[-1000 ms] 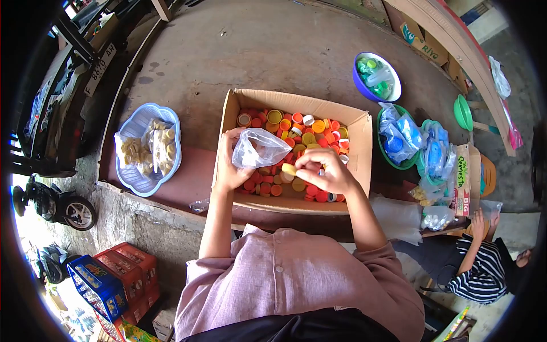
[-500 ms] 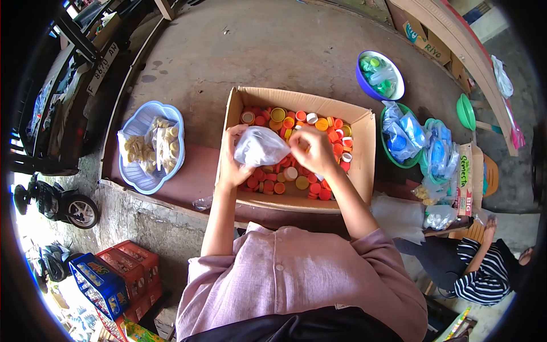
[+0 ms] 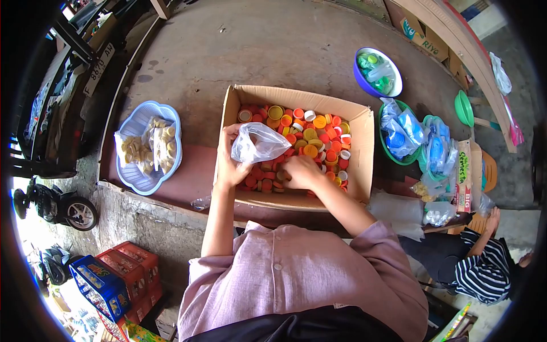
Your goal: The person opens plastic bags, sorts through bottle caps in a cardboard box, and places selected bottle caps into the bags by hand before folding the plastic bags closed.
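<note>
A cardboard box holds many red, orange, yellow and white bottle caps. At its left side my left hand is closed on a clear plastic bag, whose mouth gapes toward the right. My right hand reaches down among the caps near the box's front middle. Its fingertips are partly hidden among the caps, so what they grip, if anything, cannot be made out.
A light blue basket with bagged tan caps stands left. At right are a purple-rimmed bowl, a green basket with blue items in bags, and plastic sheets. A person in striped sleeves sits at lower right.
My right hand went from holding a yellow cap beside the bag, to the bag's mouth, then down into the caps. The bag stays in my left hand. The co-worker's arm has shifted.
</note>
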`<state>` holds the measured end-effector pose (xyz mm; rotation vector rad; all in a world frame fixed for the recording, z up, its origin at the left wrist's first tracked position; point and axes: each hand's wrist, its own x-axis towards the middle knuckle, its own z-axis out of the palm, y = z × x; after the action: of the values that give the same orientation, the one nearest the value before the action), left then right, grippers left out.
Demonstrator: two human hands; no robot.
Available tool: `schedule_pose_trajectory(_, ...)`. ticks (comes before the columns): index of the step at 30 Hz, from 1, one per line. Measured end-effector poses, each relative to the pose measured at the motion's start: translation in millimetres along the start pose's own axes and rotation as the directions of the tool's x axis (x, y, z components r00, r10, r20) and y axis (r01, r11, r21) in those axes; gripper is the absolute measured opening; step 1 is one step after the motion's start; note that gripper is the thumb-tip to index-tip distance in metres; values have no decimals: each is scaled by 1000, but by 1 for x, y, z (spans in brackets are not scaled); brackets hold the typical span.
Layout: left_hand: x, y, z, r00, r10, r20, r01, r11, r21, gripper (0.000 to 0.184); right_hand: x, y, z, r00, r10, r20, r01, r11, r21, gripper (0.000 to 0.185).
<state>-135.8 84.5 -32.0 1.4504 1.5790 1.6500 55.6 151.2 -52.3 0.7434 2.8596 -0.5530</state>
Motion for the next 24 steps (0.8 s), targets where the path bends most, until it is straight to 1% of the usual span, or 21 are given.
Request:
schedule_pose_trajectory(1,-1,1,0,1000,2,-7,-2,1000,-8,56,-3,3,-7,1000,-3,3,4,1000,-3,18)
schedule_pose_trajectory(2,-1,0,0,1000,1,-13,-2,1000,-7,56,-7,8,-14,1000,12,14,-16,952,305,22)
schedule_pose_trajectory(3,-1,-2,0,1000,2,-9,-3,1000,-14,56,-11,13,-23,999,23,31,-37,812,583,26)
schedule_pose_trajectory(4,-1,-3,0,1000,3,-3,-3,1000,-22,56,-16,16,-39,1000,-14,16,1,796,606,32)
schedule_pose_trajectory(5,-1,-2,-1,1000,5,-8,-5,1000,-21,56,-21,19,-50,999,-29,21,10,783,622,31)
schedule_pose_trajectory(7,0,1,-1,1000,14,1,-14,1000,-13,55,-30,8,-85,981,-62,-183,179,644,743,31)
schedule_pose_trajectory(8,0,1,0,1000,16,4,-16,1000,-14,55,-30,4,-95,948,-52,-315,274,638,719,31)
schedule_pose_trajectory(9,-1,0,1,1000,-18,0,18,1000,-19,55,-29,-1,-104,896,-40,-442,364,634,682,31)
schedule_pose_trajectory(10,-1,0,1,999,-51,-3,51,998,-24,54,-28,-10,-115,870,-13,-492,374,667,644,28)
schedule_pose_trajectory(11,0,1,2,999,-49,2,49,999,-23,54,-21,-15,-117,868,-9,-496,375,667,644,28)
schedule_pose_trajectory(13,0,5,2,1000,-13,-1,13,1000,-13,53,-4,-24,-118,778,-75,-623,397,828,396,23)
schedule_pose_trajectory(14,0,5,2,1000,-11,3,11,1000,-9,53,3,-27,-114,808,-73,-585,340,868,362,20)
schedule_pose_trajectory(15,0,5,2,1000,10,1,-10,1000,-10,53,12,-29,-110,767,-134,-628,369,892,260,17)
schedule_pose_trajectory(17,1,5,2,1000,30,-4,-30,1000,-10,53,19,-39,-106,743,-162,-650,303,947,110,15)
schedule_pose_trajectory(18,1,6,2,1000,19,9,-19,1000,9,52,20,-42,-107,744,-163,-648,305,946,113,15)
schedule_pose_trajectory(19,0,6,2,1000,3,22,-4,1000,26,52,20,-45,-108,716,-143,-683,329,932,150,14)
schedule_pose_trajectory(20,1,7,3,1000,18,13,-18,1000,0,52,19,-48,-109,689,-121,-715,354,917,186,14)
schedule_pose_trajectory(21,1,7,3,1000,11,9,-11,1000,-1,52,17,-47,-113,616,-117,-779,383,908,167,12)
schedule_pose_trajectory(23,1,5,2,1000,18,-13,-18,1000,-5,52,11,-37,-108,516,31,-856,414,866,281,9)
schedule_pose_trajectory(24,1,2,0,1000,18,8,-18,1000,16,53,8,-31,-102,493,152,-857,382,847,370,6)
